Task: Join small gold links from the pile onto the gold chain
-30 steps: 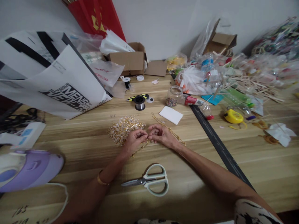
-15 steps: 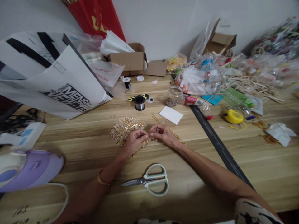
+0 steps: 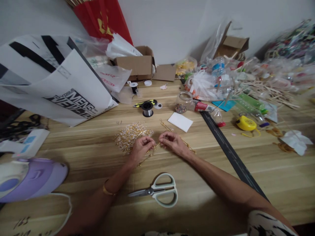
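Observation:
Over the middle of the wooden table, my left hand (image 3: pixel 143 147) pinches a thin gold beaded strand (image 3: pixel 147 158), whose loose end trails down toward me. My right hand (image 3: pixel 171 141) is closed in a pinch a short gap away, at the other end of a small gold piece of that strand. Beside my left hand lies a heap of gold and clear beaded pieces (image 3: pixel 128 136). Another gold chain (image 3: pixel 167 126) runs under my right hand and wrist. Scissors (image 3: pixel 159 190) with pale handles lie nearer to me, blades pointing left.
Behind my hands are a wire spool (image 3: pixel 147 109), a yellow-black cutter (image 3: pixel 140 103), a white card (image 3: pixel 180 121) and a jar of beads (image 3: pixel 183 101). A yellow tape measure (image 3: pixel 246 123) and thin sticks lie right. A white paper bag (image 3: pixel 61 88) and purple appliance (image 3: pixel 34 179) stand left.
My hands have drawn slightly apart, opening a small gap between the fingertips with a gold piece showing there. Everything else on the table stays put.

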Demonstrator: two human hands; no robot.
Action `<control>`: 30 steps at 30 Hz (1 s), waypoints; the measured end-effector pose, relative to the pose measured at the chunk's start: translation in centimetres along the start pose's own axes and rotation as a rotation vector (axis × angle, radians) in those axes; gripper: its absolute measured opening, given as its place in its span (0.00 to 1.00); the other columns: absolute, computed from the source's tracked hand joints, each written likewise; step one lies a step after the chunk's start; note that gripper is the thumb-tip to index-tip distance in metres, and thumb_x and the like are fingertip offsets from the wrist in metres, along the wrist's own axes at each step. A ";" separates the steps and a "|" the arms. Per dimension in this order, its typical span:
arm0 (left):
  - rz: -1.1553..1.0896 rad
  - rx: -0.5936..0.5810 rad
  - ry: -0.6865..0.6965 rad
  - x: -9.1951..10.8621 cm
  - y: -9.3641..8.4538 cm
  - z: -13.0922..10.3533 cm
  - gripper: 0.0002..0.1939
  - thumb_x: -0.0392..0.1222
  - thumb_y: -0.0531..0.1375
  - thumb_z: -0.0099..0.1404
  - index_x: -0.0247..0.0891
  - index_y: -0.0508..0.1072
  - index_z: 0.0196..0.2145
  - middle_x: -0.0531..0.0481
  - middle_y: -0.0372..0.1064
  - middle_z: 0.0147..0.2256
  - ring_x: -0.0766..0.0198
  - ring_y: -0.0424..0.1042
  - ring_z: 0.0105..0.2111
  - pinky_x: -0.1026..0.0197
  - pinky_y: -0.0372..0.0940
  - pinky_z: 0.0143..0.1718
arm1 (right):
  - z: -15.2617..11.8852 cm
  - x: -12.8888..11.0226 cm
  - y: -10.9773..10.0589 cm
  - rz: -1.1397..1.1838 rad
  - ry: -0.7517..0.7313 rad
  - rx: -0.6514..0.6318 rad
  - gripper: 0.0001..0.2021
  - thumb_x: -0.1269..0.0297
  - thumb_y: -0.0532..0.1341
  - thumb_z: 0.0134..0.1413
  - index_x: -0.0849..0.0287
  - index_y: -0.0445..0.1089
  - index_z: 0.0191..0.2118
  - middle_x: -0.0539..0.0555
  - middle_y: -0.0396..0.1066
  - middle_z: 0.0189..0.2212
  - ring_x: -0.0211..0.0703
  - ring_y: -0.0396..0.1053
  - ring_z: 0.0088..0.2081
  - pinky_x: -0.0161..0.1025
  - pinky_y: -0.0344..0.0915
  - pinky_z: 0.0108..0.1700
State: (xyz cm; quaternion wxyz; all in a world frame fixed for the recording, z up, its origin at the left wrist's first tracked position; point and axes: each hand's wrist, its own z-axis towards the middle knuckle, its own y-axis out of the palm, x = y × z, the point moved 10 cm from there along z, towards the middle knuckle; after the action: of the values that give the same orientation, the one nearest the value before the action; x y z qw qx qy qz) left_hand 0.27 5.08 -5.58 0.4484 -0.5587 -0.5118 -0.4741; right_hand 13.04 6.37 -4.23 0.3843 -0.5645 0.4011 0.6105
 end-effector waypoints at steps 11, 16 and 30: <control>0.083 -0.040 0.044 -0.3 0.2 0.0 0.06 0.39 0.63 0.50 0.34 0.70 0.23 0.53 0.68 0.20 0.69 0.67 0.22 0.67 0.62 0.26 | -0.3 -1.4 0.1 -0.177 -0.134 -0.001 0.10 0.58 0.60 0.52 0.61 0.68 0.31 0.49 0.64 0.24 0.36 0.62 0.27 0.33 0.60 0.29; 0.154 -0.075 0.071 0.0 0.5 -0.1 0.05 0.38 0.62 0.50 0.33 0.71 0.24 0.52 0.68 0.23 0.68 0.67 0.24 0.67 0.61 0.28 | -1.0 -3.5 0.8 -0.361 -0.292 -0.021 0.07 0.62 0.59 0.54 0.60 0.70 0.32 0.55 0.66 0.37 0.40 0.65 0.37 0.33 0.61 0.32; 0.107 -0.144 0.049 0.0 1.6 -0.3 0.07 0.38 0.63 0.49 0.33 0.71 0.26 0.52 0.70 0.23 0.68 0.68 0.24 0.65 0.62 0.28 | -1.3 -3.5 1.5 -0.559 -0.377 -0.050 0.08 0.63 0.56 0.58 0.60 0.68 0.31 0.53 0.68 0.28 0.39 0.65 0.31 0.36 0.60 0.34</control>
State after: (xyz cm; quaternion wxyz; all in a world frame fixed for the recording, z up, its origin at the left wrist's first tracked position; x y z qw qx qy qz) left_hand 1.89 4.66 -5.57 0.4441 -0.6043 -0.4348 -0.4986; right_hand 12.38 4.54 -0.72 0.5901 -0.5392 0.1376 0.5849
